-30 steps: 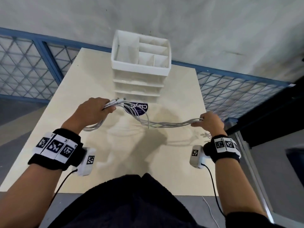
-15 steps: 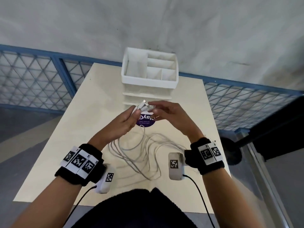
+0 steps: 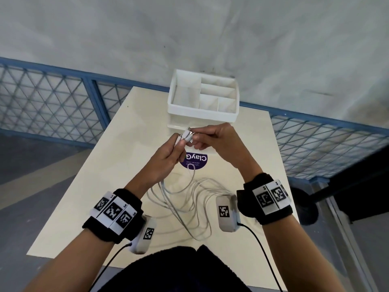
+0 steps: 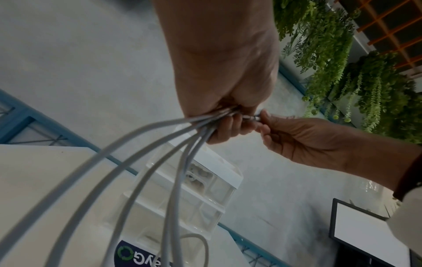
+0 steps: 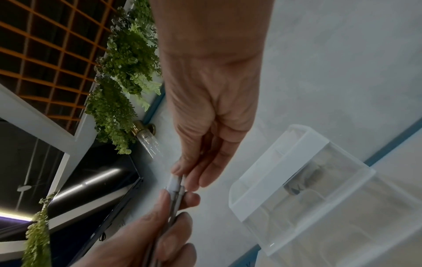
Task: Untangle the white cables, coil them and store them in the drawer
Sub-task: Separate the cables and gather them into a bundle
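Note:
My left hand point(image 3: 168, 152) grips a bundle of white cables point(image 3: 183, 199) just below their plug ends point(image 3: 186, 134), raised above the table. Its strands fan out from the left hand point(image 4: 226, 115) as grey cables point(image 4: 141, 150) in the left wrist view. My right hand point(image 3: 208, 138) pinches the plug tips from the right; the right wrist view shows the right hand point(image 5: 185, 178) with thumb and fingers on the white plugs point(image 5: 174, 185). The loose loops hang and lie on the table in front of me. The white drawer unit point(image 3: 203, 102) stands behind the hands, its drawers shut.
The cream table point(image 3: 105, 175) carries a round purple sticker point(image 3: 196, 162) under the hands. A blue mesh fence point(image 3: 52, 106) runs behind the table below a grey wall. A dark stand point(image 3: 305, 209) is at the right of the table.
A second ago my hands held the cables stretched wide apart. They have come together in front of the drawer unit, the plug ends gathered, and the slack has dropped into loops on the table.

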`<state>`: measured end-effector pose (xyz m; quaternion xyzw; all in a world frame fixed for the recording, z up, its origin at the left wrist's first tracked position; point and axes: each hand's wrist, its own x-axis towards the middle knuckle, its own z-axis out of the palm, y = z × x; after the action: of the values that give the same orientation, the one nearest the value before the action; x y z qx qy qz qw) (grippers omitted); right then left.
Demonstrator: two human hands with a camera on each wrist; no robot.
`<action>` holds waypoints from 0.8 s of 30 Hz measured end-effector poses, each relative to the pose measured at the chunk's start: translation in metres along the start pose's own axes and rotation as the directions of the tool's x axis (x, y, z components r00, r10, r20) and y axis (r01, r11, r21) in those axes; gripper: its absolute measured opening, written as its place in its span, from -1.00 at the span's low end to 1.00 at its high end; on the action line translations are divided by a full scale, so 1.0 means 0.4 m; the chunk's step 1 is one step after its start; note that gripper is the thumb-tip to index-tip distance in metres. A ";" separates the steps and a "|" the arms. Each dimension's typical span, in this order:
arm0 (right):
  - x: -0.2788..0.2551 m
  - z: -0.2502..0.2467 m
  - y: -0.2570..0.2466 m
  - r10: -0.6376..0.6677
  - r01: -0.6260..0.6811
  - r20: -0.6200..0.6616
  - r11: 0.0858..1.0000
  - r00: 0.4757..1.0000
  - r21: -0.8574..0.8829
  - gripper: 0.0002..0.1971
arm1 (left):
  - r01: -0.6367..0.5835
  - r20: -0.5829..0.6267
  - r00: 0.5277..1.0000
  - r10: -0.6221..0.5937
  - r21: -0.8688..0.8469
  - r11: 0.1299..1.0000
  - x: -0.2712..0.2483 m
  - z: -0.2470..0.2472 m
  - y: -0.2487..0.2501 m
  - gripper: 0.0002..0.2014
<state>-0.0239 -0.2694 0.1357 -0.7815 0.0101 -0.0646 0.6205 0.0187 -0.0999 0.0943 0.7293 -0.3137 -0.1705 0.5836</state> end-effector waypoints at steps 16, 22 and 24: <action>-0.012 0.020 0.009 -0.109 0.100 -0.040 0.978 0.993 -0.185 -0.57 | 0.002 0.045 0.999 -0.003 0.015 1.000 0.021 0.013 0.001 -0.67; -0.008 0.012 0.006 -0.139 0.132 -0.014 0.962 0.990 -0.239 -0.61 | 0.039 0.078 0.996 -0.035 -0.051 0.998 0.013 0.013 0.015 -0.69; -0.008 0.006 0.002 -0.141 0.142 0.018 0.962 0.990 -0.233 -0.62 | 0.055 0.078 0.996 -0.048 -0.092 0.994 0.007 0.015 0.019 -0.71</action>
<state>-0.0267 -0.2669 0.1341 -0.8478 -0.0387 -0.1065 0.5181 0.0153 -0.1070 0.1003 0.7020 -0.3084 -0.2273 0.6004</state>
